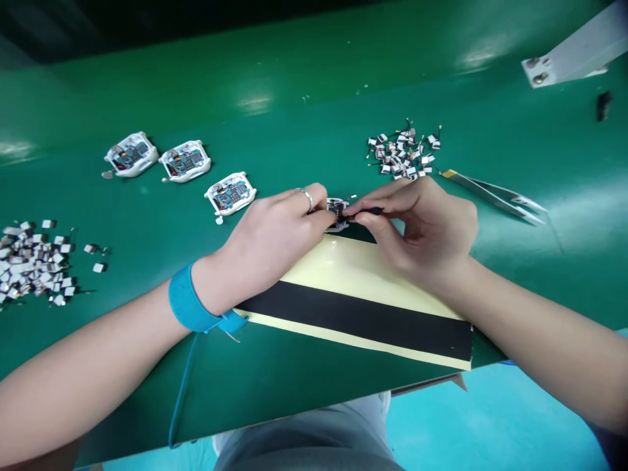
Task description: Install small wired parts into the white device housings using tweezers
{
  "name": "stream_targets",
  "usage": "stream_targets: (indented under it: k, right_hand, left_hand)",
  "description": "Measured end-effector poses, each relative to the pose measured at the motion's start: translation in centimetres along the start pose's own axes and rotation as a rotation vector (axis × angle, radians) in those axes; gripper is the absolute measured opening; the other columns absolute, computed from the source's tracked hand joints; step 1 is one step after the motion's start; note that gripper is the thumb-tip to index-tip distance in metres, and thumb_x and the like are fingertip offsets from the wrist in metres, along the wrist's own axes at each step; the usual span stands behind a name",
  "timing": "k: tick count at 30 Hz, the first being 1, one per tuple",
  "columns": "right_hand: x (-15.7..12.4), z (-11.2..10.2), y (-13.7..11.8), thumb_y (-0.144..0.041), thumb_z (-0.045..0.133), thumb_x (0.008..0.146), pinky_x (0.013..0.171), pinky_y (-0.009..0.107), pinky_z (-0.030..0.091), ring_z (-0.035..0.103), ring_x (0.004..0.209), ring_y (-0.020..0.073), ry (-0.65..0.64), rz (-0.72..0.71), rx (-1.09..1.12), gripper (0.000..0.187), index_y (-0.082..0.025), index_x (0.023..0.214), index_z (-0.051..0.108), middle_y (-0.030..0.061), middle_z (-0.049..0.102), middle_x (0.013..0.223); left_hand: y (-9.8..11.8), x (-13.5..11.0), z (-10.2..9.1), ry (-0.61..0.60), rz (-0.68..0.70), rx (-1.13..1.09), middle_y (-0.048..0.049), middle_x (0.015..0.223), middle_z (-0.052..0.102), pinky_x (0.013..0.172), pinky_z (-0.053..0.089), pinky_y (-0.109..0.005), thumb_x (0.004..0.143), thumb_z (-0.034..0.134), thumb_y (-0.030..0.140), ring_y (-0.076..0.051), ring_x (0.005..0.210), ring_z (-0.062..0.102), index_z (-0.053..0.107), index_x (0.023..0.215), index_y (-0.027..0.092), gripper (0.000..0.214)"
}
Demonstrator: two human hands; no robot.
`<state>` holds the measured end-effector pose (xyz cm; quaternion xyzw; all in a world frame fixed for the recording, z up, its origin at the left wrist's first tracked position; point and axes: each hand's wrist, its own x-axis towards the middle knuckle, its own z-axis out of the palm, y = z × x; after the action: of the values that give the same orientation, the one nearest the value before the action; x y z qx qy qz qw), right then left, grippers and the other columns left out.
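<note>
My left hand point(275, 232), with a ring on one finger and a blue wrist strap point(189, 304), is closed around a small white device with an exposed circuit board point(337, 210). My right hand point(422, 226) pinches a thin black piece point(369, 211) against the same device. Both hands work above the far edge of a pale yellow sheet with a black stripe point(358, 307) lying on the green table point(275, 131). Most of the device is hidden by my fingers.
Three more white devices with open circuit boards point(229, 193) point(185, 160) point(131, 154) lie in a row at the left. Piles of small silver parts sit at far left point(32, 261) and upper right point(403, 152). Tweezers point(495, 194) lie right. A white bracket point(569, 55) is top right.
</note>
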<state>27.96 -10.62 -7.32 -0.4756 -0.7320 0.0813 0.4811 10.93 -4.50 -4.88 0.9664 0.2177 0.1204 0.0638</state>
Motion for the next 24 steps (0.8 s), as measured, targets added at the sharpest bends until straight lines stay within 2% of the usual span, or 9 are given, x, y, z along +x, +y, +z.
stream_targets:
  k: [5,12,16,24]
  right_hand:
    - [-0.1,0.0,-0.4,-0.012,0.058,0.074,0.053,0.021,0.053,0.064,0.065,0.0122,0.006,-0.050,-0.169,0.016,-0.024,0.076,0.047,-0.0031,0.065,0.068]
    - [0.3,0.1,-0.1,-0.012,0.058,0.072,0.042,0.021,0.048,0.064,0.062,0.0133,-0.001,-0.066,-0.158,0.017,-0.023,0.073,0.046,-0.0020,0.064,0.066]
    - [0.8,0.2,0.0,-0.013,0.055,0.073,0.041,0.023,0.046,0.062,0.059,0.0133,-0.046,-0.049,-0.138,0.017,-0.024,0.071,0.043,-0.0021,0.062,0.065]
    - [1.4,0.2,-0.7,-0.012,0.054,0.073,0.039,0.024,0.040,0.059,0.054,0.0135,-0.114,-0.091,-0.263,0.018,-0.023,0.069,0.040,-0.0030,0.058,0.059]
  left_hand:
    - [-0.1,0.0,0.1,-0.042,0.018,0.094,-0.0041,0.089,0.061,0.065,0.049,-0.024,0.086,0.039,0.017,-0.016,0.081,0.060,0.061,0.085,0.015,0.022]
    - [-0.1,-0.1,-0.1,-0.039,0.031,0.103,-0.0038,0.090,0.061,0.059,0.047,-0.022,0.085,0.042,0.017,-0.015,0.075,0.061,0.061,0.087,0.016,0.019]
    - [-0.2,-0.3,0.0,-0.022,0.044,0.109,-0.0034,0.090,0.061,0.059,0.046,-0.020,0.085,0.040,0.016,-0.013,0.075,0.060,0.061,0.085,0.015,0.021]
    - [-0.2,-0.2,0.3,-0.011,0.017,0.087,-0.0028,0.089,0.061,0.059,0.048,-0.022,0.084,0.040,0.016,-0.015,0.076,0.061,0.061,0.083,0.016,0.021]
